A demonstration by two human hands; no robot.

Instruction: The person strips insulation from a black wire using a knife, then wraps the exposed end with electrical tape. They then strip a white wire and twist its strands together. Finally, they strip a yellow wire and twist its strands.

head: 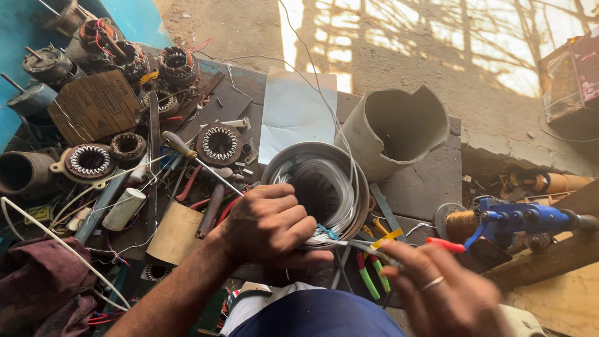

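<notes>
Old stators (90,160) and a screwdriver (187,153) crowd the bench's (418,187) left side. At its front edge, the left hand (268,228) curls closed on the rim of a wound stator (318,190); the blurred right hand (437,293) pinches its coloured leads (374,265). A blue winder (518,221) sits right.

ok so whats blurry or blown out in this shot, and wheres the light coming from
Head view: the right hand is smeared by motion blur, while the left hand on the round stator is sharp. Sunlight on the ground at top right is blown out and crossed by branch-like shadows. The cluttered bench sits in even shade. Edges bow slightly, as from a wide lens.
</notes>
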